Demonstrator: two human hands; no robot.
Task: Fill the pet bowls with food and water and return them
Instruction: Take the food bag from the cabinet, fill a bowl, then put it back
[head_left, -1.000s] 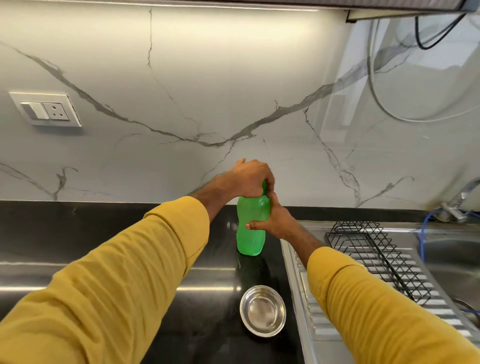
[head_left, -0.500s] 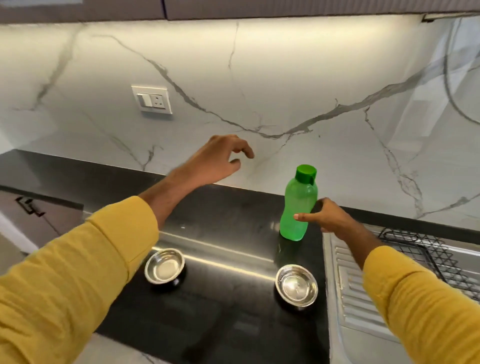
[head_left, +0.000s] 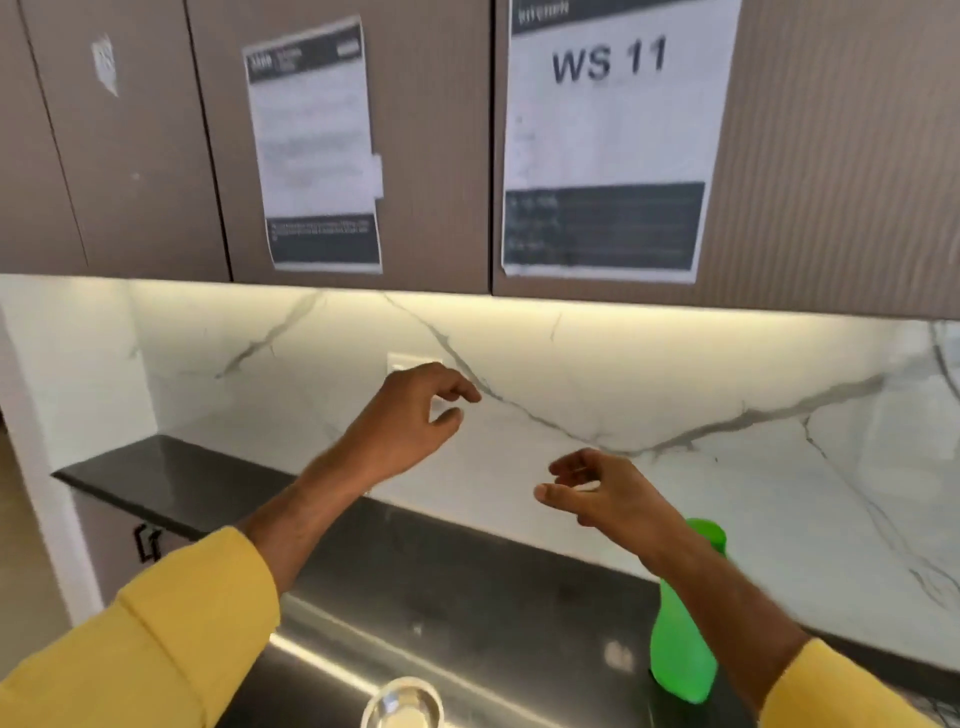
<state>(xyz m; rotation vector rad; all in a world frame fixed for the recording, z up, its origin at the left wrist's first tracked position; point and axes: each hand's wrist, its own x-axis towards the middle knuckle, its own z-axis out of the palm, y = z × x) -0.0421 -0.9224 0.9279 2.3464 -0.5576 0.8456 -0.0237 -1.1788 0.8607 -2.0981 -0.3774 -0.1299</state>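
Both hands raised in the air above the black counter (head_left: 467, 597), holding nothing. Left hand (head_left: 410, 415) up in front of the white marble backsplash (head_left: 701, 374), fingers loosely curled, thumb apart from them, partly covering a wall switch plate (head_left: 410, 359). Right hand (head_left: 597, 491) lower and to the right, fingers likewise relaxed and half bent, touching nothing. Yellow sleeves (head_left: 156, 639) on both arms.

Steel pet bowl (head_left: 402, 704) at the bottom edge, resting on the counter, round and shiny, rim bright with reflected light, cut off by the frame; contents not discernible. Green plastic bottle (head_left: 680, 649) upright on the counter to the right of the bowl, apart from it, translucent body, darker green cap on, partly hidden behind the right forearm.

Brown wall cabinets (head_left: 441, 130) above, two printed sheets taped to the doors, the right one (head_left: 613, 140) reading "WS 11". Much motion blur throughout.
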